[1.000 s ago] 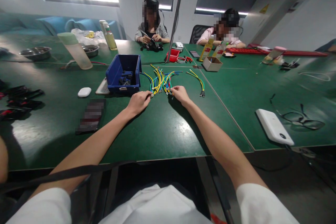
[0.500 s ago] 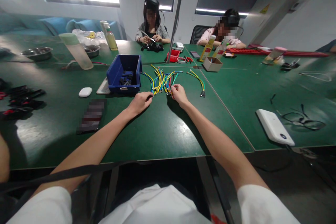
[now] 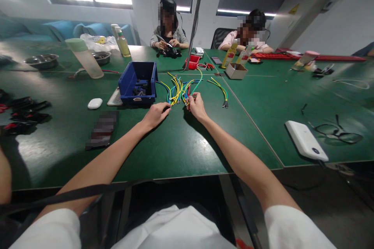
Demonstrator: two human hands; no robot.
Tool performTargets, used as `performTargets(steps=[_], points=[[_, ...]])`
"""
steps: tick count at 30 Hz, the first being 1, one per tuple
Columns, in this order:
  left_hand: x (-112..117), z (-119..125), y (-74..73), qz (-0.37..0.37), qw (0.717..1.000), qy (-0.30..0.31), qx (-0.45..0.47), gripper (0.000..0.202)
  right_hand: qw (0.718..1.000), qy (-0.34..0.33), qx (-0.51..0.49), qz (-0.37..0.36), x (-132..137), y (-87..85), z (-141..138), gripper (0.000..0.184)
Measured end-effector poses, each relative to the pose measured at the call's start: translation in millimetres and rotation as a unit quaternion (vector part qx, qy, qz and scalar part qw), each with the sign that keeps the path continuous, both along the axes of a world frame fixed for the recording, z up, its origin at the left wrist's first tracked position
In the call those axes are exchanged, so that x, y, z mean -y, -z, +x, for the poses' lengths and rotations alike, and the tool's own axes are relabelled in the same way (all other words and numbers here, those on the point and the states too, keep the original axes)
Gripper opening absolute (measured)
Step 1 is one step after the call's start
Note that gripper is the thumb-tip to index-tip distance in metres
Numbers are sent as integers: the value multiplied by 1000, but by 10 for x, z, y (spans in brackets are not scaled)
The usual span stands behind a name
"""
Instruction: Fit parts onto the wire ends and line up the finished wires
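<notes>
The right hand (image 3: 196,106) conceals the lower end of the green wire (image 3: 198,85). Contact at the left hand (image 3: 157,114) is too small to determine. Grey parts (image 3: 139,90) inside the blue bin (image 3: 125,96) are individually indistinct. The dark flat object (image 3: 103,129) is obscured by pixelation. Black-and-red items (image 3: 27,113) are blurred, cut off by the left edge.

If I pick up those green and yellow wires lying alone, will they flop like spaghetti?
Probably not: the green and yellow wires hold a curve, and a similar wire in the right hand arcs upward, so they're likely springy. Looking thin, they may feel light. The dark ends might dip first, being thicker.
</notes>
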State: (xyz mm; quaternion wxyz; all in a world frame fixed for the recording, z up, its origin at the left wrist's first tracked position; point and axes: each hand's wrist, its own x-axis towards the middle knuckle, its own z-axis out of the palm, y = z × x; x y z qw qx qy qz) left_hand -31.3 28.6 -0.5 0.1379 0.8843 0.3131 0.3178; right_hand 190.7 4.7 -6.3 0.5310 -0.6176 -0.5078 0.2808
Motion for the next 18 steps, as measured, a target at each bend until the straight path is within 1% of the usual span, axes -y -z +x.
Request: performTargets(steps=[4, 9, 18], points=[[-4, -3, 10, -11, 1000, -4, 19, 26, 1000, -1, 0, 9, 5, 0, -24, 22], [0, -4, 0, -4, 1000, -13, 11, 24, 999, 2, 21, 29, 15, -16, -34, 24], [11, 2, -3, -5, 1000, -23, 20, 22, 997, -43, -7, 61, 67, -70, -109, 29]])
